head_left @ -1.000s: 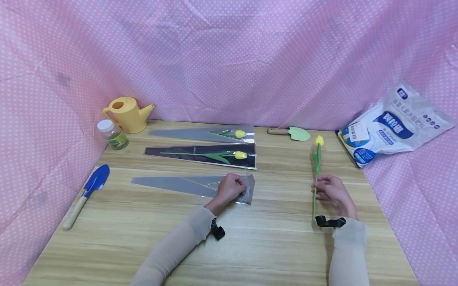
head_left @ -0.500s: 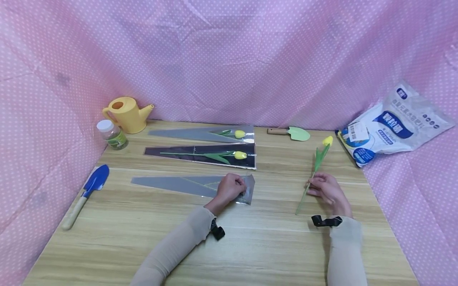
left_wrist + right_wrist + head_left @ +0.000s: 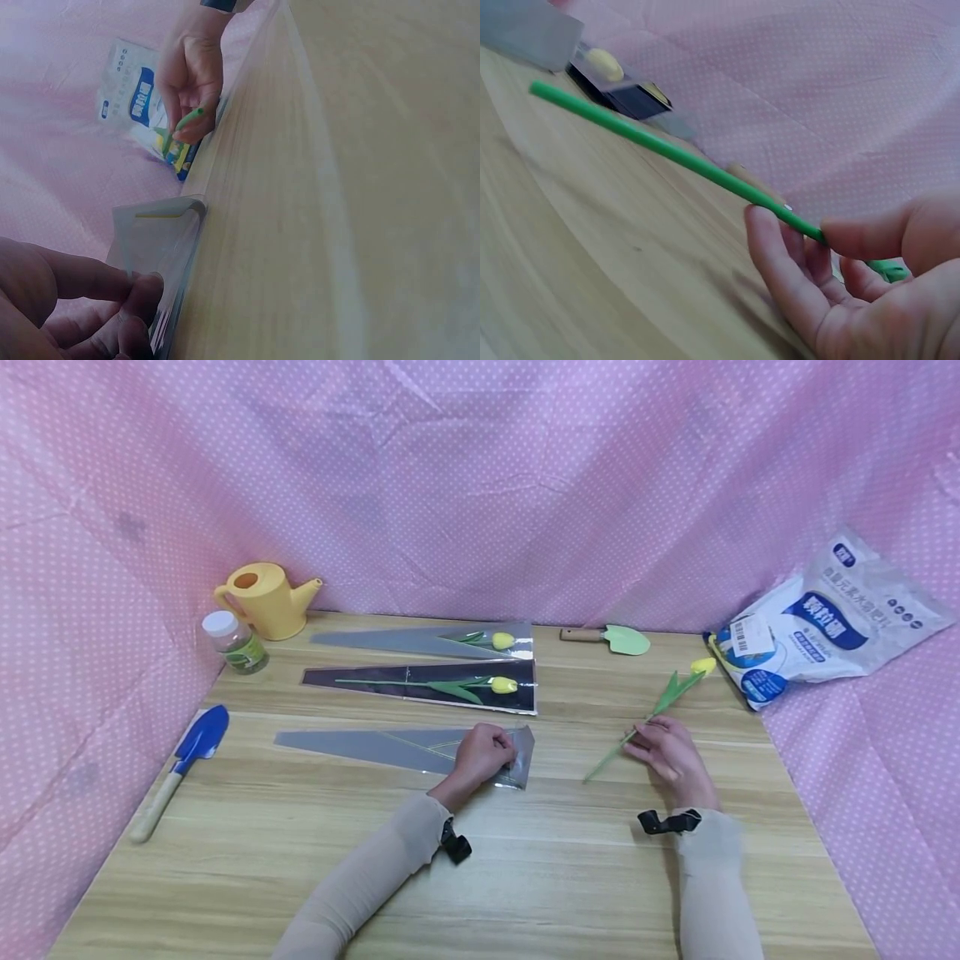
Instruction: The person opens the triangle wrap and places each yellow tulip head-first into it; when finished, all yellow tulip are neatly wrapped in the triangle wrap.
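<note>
My left hand (image 3: 483,753) pinches the wide right end of a grey, see-through flower sleeve (image 3: 360,747) that lies on the table; in the left wrist view the lifted film of its mouth shows beyond the thumb and fingers. At the right, my right hand (image 3: 675,756) holds a yellow tulip (image 3: 702,667) by its green stem (image 3: 637,137), thumb against fingers. The flower head points to the back right and the bare stem end slants toward the sleeve's mouth, still apart from it. Behind the left hand lie a dark sleeve (image 3: 375,680) and a grey sleeve (image 3: 375,639), each with a yellow tulip inside.
A yellow watering can (image 3: 273,606) and a white-capped jar (image 3: 242,647) stand at the back left. A blue trowel (image 3: 198,739) lies along the left edge, a green trowel (image 3: 625,641) at the back. A printed bag (image 3: 817,627) leans at the back right.
My right hand has moved left a little and turned the tulip from nearly upright in view to a slant, its stem end swinging left toward the sleeve. The left hand has stayed put.
</note>
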Demonstrator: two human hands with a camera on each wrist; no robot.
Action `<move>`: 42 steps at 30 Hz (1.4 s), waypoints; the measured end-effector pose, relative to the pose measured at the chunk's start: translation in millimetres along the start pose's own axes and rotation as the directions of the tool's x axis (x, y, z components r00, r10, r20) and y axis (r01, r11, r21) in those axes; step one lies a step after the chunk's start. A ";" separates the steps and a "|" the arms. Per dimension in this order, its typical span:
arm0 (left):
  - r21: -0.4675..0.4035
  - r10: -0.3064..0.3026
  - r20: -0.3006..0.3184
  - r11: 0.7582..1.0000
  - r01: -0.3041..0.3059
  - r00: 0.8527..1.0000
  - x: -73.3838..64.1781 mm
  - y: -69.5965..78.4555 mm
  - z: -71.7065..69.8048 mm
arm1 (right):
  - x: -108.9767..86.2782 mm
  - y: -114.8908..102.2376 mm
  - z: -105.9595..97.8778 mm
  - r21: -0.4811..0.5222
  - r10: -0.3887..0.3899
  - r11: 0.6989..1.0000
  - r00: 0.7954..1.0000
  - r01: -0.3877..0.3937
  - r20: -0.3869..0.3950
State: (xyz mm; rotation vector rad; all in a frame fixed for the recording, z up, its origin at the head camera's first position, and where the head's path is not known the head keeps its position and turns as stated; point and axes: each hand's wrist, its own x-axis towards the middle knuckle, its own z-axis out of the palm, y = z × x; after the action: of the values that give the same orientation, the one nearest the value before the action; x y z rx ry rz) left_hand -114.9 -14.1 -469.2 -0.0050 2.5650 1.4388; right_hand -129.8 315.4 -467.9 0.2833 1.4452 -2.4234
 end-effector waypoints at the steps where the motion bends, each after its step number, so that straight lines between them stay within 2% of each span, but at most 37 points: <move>1: 0.001 0.000 0.000 1.000 0.000 1.000 0.0 0.0 0.1 | 0.5 0.6 1.7 0.010 0.003 1.000 1.000 -0.002 -0.008; 7: 0.007 -0.002 -0.001 1.000 0.002 1.000 0.2 -0.2 0.1 | 4.0 2.7 11.6 0.039 0.031 0.999 0.998 -0.029 -0.058; 17: 0.006 -0.008 0.000 1.000 0.008 1.000 0.2 0.0 0.0 | 11.0 8.1 28.6 0.147 0.072 0.988 0.987 -0.051 -0.143; 20: 0.006 -0.013 0.001 1.000 0.013 1.000 0.1 0.2 0.1 | 12.4 9.1 31.8 0.181 0.073 0.983 0.982 -0.041 -0.174; 27: 0.011 -0.004 0.002 1.000 0.004 1.000 0.0 0.4 -0.1 | 15.9 12.4 35.2 0.316 0.082 0.949 0.966 -0.001 -0.244; 35: 0.012 -0.007 0.001 1.000 0.007 1.000 -0.7 1.5 -1.3 | 15.0 17.2 41.3 0.394 0.077 0.918 0.951 0.050 -0.300; 42: 0.009 -0.011 0.003 1.000 0.011 1.000 -0.7 1.8 -0.5 | 9.3 20.7 45.5 0.416 0.084 0.908 0.952 0.048 -0.293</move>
State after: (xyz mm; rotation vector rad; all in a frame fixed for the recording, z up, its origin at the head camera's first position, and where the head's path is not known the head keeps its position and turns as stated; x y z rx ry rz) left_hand -114.5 -13.6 -467.3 -0.0148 2.5649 1.4224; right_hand -131.7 264.6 -466.3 0.7972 0.9937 -2.7485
